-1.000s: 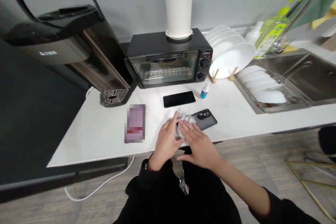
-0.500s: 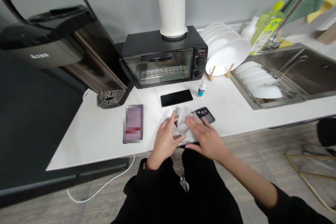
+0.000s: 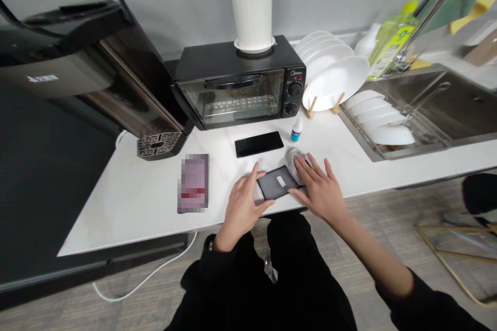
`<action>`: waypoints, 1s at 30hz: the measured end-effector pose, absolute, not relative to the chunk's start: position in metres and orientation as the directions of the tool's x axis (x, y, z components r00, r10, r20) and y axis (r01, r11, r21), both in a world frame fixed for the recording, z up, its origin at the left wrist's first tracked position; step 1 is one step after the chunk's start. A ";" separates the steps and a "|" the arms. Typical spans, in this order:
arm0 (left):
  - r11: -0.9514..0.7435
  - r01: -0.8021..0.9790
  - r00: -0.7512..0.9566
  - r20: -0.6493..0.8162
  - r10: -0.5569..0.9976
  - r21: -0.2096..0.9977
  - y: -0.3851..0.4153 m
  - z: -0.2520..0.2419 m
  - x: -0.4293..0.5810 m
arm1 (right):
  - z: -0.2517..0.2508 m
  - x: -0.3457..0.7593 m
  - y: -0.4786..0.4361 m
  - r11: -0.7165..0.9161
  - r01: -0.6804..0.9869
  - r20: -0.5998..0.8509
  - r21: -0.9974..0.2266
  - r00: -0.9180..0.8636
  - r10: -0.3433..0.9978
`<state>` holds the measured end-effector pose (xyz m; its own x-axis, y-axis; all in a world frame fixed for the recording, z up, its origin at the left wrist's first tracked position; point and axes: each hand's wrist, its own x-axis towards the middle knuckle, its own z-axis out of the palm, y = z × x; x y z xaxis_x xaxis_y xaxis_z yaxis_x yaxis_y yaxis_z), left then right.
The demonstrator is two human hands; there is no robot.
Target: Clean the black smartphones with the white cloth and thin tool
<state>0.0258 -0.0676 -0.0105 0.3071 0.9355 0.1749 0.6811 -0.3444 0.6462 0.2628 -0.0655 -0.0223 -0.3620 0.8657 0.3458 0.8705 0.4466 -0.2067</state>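
Observation:
A dark grey phone (image 3: 277,184) lies back-up on the white counter (image 3: 147,196) near its front edge. My left hand (image 3: 243,204) rests against the phone's left end, fingers curved, steadying it. My right hand (image 3: 320,189) lies flat with fingers spread over the phone's right end, pressing a crumpled grey cloth (image 3: 294,157) down there. The cloth peeks out past my fingertips. A second black phone (image 3: 259,144) lies screen-up just behind, and a third phone (image 3: 193,182) lies to the left.
A black toaster oven (image 3: 236,88) with a white utensil holder (image 3: 251,10) on top stands at the back. A small dropper bottle (image 3: 296,130) is beside it. White plates (image 3: 334,75) in a rack, a sink (image 3: 435,108) with bowls, and a dark appliance (image 3: 93,72) flank the counter.
My right hand has slid the cloth from the phone's left part to its right end, uncovering most of the phone's back. My left hand has stayed at the left end.

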 end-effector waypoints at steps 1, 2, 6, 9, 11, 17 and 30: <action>-0.344 0.684 0.306 0.176 0.936 0.643 -0.068 -0.010 0.026 | -0.023 0.258 -0.069 0.460 0.863 0.350 -0.210 -0.373 0.859; -0.343 0.690 0.305 0.174 0.936 0.638 -0.068 -0.011 0.026 | -0.024 0.250 -0.075 0.510 0.833 0.351 -0.217 -0.421 0.837; -0.333 0.716 0.306 0.153 0.940 0.614 -0.070 -0.011 0.025 | -0.026 0.232 -0.088 0.702 0.672 0.307 -0.236 -0.634 0.710; -0.343 0.700 0.317 0.158 0.935 0.626 -0.069 -0.009 0.026 | -0.026 0.258 -0.078 0.564 0.800 0.294 -0.206 -0.499 0.815; -0.348 0.691 0.315 0.169 0.934 0.634 -0.069 -0.008 0.027 | -0.025 0.272 -0.073 0.445 0.872 0.314 -0.205 -0.372 0.873; -0.326 0.720 0.299 0.150 0.942 0.613 -0.069 -0.011 0.025 | -0.023 0.243 -0.083 0.699 0.659 0.285 -0.277 -0.639 0.715; -0.337 0.711 0.307 0.158 0.939 0.617 -0.070 -0.012 0.025 | -0.022 0.250 -0.087 0.673 0.680 0.279 -0.292 -0.612 0.740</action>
